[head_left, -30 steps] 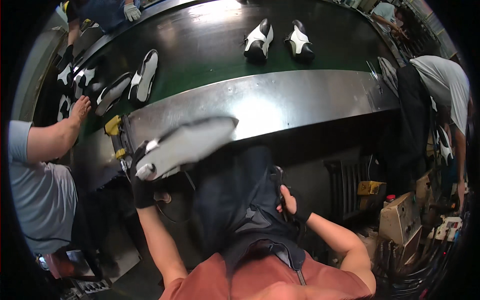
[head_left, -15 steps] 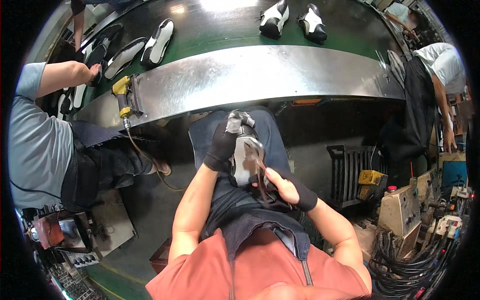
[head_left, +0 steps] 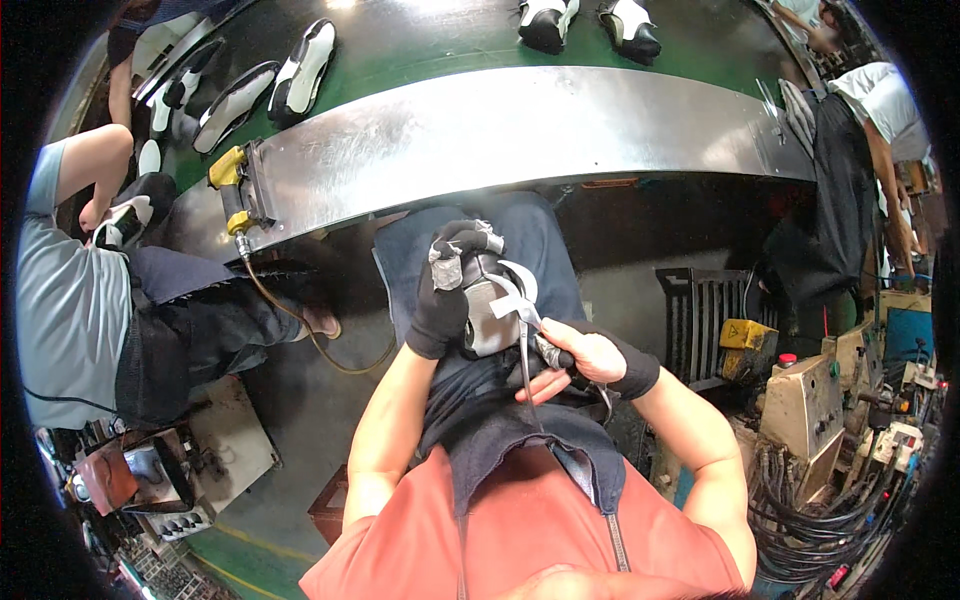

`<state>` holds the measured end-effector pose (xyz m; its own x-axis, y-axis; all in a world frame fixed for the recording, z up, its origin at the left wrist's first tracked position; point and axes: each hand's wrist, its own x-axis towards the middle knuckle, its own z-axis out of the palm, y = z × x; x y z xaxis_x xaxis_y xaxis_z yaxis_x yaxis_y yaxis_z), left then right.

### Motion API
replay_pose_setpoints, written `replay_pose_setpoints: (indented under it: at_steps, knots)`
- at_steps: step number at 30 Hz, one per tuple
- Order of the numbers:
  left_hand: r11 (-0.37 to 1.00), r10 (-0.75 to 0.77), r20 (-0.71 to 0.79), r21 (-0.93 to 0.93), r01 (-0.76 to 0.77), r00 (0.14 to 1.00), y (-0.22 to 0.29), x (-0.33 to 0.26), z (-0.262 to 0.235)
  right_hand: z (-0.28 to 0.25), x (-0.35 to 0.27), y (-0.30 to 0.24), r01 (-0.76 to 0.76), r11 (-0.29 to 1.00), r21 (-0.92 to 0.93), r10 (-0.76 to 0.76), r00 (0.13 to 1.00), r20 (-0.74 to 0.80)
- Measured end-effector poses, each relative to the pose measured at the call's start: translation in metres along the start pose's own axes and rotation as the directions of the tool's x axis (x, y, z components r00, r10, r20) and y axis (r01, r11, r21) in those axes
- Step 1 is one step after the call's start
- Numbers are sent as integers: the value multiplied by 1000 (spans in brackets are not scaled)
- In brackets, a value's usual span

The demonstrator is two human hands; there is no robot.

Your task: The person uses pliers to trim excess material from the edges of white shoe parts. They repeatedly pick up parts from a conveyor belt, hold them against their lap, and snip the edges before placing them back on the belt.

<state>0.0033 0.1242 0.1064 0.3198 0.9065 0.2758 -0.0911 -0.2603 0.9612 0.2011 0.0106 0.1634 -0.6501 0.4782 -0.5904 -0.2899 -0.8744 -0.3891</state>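
Observation:
A black-and-white shoe (head_left: pixel 490 328) rests on my lap, above a dark cloth. My left hand (head_left: pixel 440 300), in a black fingerless glove with grey tape on its fingers, is closed around the shoe's left side and far end. My right hand (head_left: pixel 588 358), in a dark glove with bare fingers, grips a long-handled metal tool (head_left: pixel 524 350) like pincers. Its bright head lies against the shoe's right side. A pale curved strip (head_left: pixel 522 278) stands out beside the tool's head; whether it belongs to the shoe I cannot tell.
Ahead runs a steel ledge (head_left: pixel 420 130) bearing a yellow air tool (head_left: pixel 232 185) with a hose. Beyond it, several shoes (head_left: pixel 305 70) lie on a green belt (head_left: pixel 430 45). A person sits at left holding a shoe (head_left: pixel 125 220). Machine boxes (head_left: pixel 800 405) and cables stand at right.
My right hand and the tool have turned, and the pale strip now shows. The view has shifted slightly. The person at left has brought a shoe from the belt toward their lap.

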Motion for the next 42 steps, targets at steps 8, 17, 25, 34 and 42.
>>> replay_pose_setpoints:
  at_steps: [8, 17, 25, 34, 42]
  knots:
    - [999, 22, -97, 29, -19, 995, 4, 3, 25, -2, 0, -29, 33, 892, -451, -116, 981, -157]
    - [967, 133, -134, 236, -99, 982, -28, 5, 18, 5, 41, 29, 160, 268, -950, -798, 589, -126]
    - [981, 121, -74, 162, -108, 990, -13, 7, 1, -7, 48, 40, 174, 756, -631, -385, 898, -213]
    - [986, 99, -65, 139, -90, 993, -9, 6, 15, 5, 27, 10, 213, 952, -219, -249, 956, -153]
    - [974, 188, -44, 136, -181, 981, -31, 12, 4, -7, 89, 55, 291, 279, -915, -879, 462, -121]
